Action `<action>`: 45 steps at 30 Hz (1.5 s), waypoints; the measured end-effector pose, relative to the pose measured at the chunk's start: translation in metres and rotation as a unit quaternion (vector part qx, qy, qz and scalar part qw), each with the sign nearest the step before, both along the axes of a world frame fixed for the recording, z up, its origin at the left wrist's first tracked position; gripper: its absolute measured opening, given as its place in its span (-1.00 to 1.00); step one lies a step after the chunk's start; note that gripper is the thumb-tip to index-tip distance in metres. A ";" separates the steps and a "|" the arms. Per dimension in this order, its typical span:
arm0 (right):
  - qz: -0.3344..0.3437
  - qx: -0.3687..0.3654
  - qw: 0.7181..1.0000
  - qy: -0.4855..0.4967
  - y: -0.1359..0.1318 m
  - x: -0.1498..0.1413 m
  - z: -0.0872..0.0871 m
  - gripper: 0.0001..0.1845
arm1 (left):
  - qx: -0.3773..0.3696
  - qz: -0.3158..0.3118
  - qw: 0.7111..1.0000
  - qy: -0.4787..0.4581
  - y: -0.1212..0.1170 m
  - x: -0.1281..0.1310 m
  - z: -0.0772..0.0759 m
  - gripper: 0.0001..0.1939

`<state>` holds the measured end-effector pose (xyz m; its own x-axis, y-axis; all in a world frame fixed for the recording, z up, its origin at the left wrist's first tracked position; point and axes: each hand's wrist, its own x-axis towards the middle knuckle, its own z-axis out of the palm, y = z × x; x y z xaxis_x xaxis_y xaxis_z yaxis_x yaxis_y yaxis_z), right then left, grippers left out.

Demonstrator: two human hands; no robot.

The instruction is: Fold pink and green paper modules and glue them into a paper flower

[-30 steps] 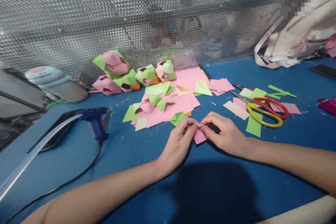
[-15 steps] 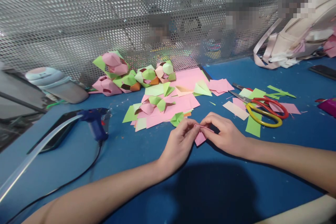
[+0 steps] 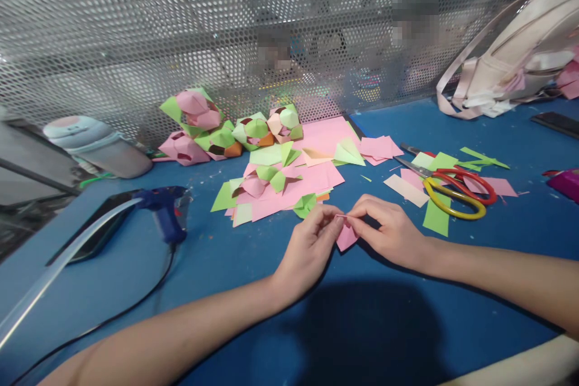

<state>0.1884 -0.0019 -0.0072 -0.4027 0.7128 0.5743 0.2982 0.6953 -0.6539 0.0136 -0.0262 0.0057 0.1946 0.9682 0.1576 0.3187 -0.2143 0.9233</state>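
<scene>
A small folded piece of pink paper [image 3: 347, 237] is pinched between my two hands, just above the blue table. My left hand [image 3: 312, 241] grips its left edge with thumb and fingertips. From the other side, my right hand [image 3: 384, 226] presses the upper right part of the paper between thumb and forefinger. The fingers cover much of the paper's upper edge. Right behind my left hand lies a folded green paper piece [image 3: 304, 205]. A partly joined pink and green paper shape [image 3: 265, 181] rests on the stacked pink sheets [image 3: 316, 178].
Several folded paper balls [image 3: 219, 136] stand by the perforated metal screen [image 3: 181, 30]. Scissors with yellow and red handles [image 3: 456, 196] lie among paper scraps at right. A blue glue gun [image 3: 165, 217] with a cord, a cup [image 3: 102, 148] and a backpack [image 3: 511, 60] are around.
My right fingers have shifted slightly inward on the pink paper, and its upper right flap now shows less. My left hand stays nearly in place.
</scene>
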 end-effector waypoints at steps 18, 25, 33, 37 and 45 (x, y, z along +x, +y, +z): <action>-0.040 0.006 0.999 -0.029 0.001 0.001 -0.002 -0.84 | 0.024 -0.010 0.999 -0.022 0.000 -0.001 -0.002 -0.87; -0.006 0.011 1.000 -0.018 0.002 0.003 -0.001 -0.86 | 0.025 -0.009 1.000 -0.016 0.001 -0.001 -0.003 -0.86; -0.018 -0.075 0.997 -0.005 0.001 0.004 0.007 -0.82 | -0.007 0.034 0.998 -0.054 0.006 -0.003 -0.005 -0.86; -0.029 -0.028 0.999 -0.017 0.003 0.002 0.001 -0.83 | -0.032 0.019 0.998 -0.048 0.006 -0.002 -0.002 -0.87; -0.015 -0.063 0.998 -0.006 0.001 0.005 0.004 -0.80 | -0.019 0.031 0.999 -0.017 0.008 -0.004 -0.002 -0.81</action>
<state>0.1930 -0.0007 -0.0027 -0.3860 0.7915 0.4739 0.3268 0.5977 -0.7321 0.0095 -0.0182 0.0034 0.1299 0.9836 0.1252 0.2992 -0.1593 0.9408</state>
